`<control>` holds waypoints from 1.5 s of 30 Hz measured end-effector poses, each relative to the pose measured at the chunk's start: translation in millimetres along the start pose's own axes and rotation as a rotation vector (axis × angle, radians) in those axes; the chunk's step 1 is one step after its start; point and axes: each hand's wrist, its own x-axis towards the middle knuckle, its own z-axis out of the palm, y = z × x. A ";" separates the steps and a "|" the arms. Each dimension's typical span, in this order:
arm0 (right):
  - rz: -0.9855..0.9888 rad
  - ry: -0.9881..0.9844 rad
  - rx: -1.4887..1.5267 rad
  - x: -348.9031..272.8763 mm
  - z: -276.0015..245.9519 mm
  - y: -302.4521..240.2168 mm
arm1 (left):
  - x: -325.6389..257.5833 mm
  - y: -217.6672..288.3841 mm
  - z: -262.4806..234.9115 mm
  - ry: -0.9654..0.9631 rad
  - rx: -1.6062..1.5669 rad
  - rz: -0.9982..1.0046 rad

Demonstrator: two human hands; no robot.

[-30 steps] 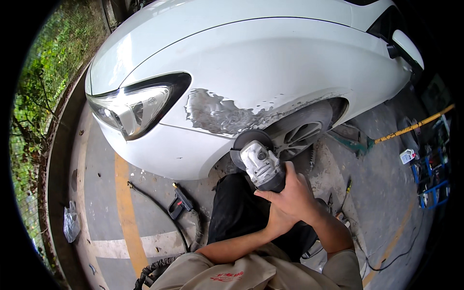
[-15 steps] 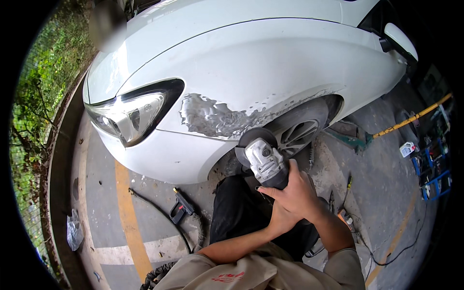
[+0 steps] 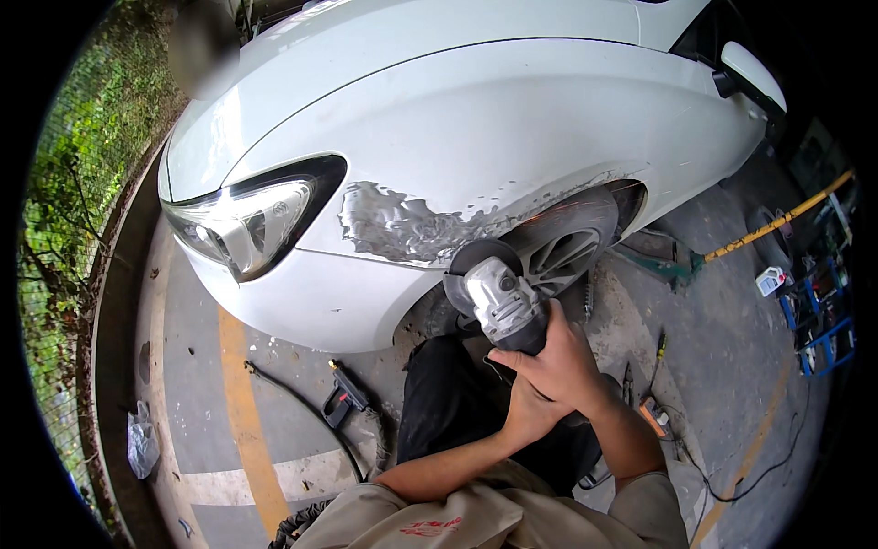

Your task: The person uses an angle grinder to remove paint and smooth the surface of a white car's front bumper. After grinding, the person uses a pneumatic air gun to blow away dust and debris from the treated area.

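Note:
A white car (image 3: 512,119) fills the upper view, with a patch of bare ground metal (image 3: 402,224) on its fender behind the headlight (image 3: 261,220). Both hands grip a silver and black angle grinder (image 3: 498,297) whose disc sits at the patch's right edge, by the front wheel (image 3: 567,247). My right hand (image 3: 558,361) wraps the grinder's black body from above. My left hand (image 3: 526,412) clasps under it, partly hidden by the right.
A black hose with a spray gun (image 3: 343,398) lies on the concrete beside a yellow painted line (image 3: 242,412). Small hand tools (image 3: 654,412) and a cable lie at right. Blue racks (image 3: 823,320) and a white bottle (image 3: 770,280) stand far right. A green jack (image 3: 663,261) sits behind the wheel.
The grinder has stayed at the patch's right edge near the wheel arch, shifting only slightly. My hands keep the same grip; the view has shifted a little.

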 end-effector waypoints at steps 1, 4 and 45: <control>0.004 -0.003 -0.011 0.9 -0.4 -0.5 | -0.6 0.0 0.1 -0.005 0.004 0.001; -0.041 0.006 0.015 -0.8 1.7 4.8 | -2.2 -0.5 2.8 -0.009 -0.005 0.023; -0.036 0.095 0.213 11.9 -19.9 27.8 | 23.2 -2.4 19.0 -0.038 -0.009 -0.003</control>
